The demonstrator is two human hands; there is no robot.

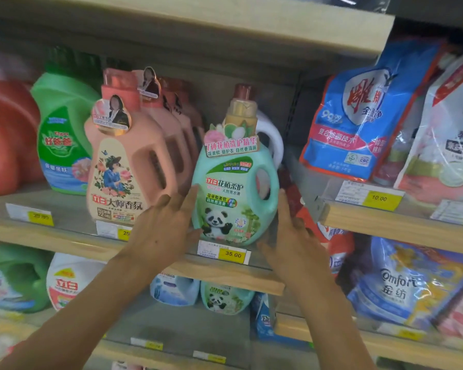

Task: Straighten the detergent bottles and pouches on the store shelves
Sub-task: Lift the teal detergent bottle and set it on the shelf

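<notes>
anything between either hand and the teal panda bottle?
Nothing visible. The left hand and right hand flank the teal panda detergent bottle, fingers at its sides. The pink bottle stands left, clear of them.

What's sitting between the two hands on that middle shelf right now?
In the head view, the mint-green panda bottle stands between the left hand and the right hand, fingers against its lower sides.

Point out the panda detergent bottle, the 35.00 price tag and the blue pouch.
panda detergent bottle [226,209], head view, front label.
35.00 price tag [233,254], head view, yellow part.
blue pouch [358,124], head view, front face.
</notes>
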